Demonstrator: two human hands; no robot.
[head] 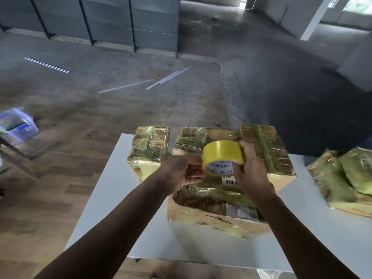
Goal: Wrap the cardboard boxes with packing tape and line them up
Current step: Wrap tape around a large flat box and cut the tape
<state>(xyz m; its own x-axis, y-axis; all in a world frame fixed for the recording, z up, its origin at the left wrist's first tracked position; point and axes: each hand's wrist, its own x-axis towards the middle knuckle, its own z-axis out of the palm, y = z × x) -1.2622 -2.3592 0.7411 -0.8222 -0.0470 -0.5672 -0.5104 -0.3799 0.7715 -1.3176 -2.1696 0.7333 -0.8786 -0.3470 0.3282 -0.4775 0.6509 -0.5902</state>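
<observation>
White table point(112, 190), right hand point(251, 174) gripping tape roll point(222, 158), left hand point(185, 172) pinching its end

bare warehouse-like hall: rough concrete floor point(261, 87), grey stacked panels point(112, 23) along wall, white packing table point(112, 188)

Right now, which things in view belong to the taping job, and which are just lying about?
Job:
yellow tape roll, held in right hand
left hand at the roll's edge
large box below
small wrapped box
wrapped boxes far right

Lying about:
white strips on floor
blue plastic bin
</observation>
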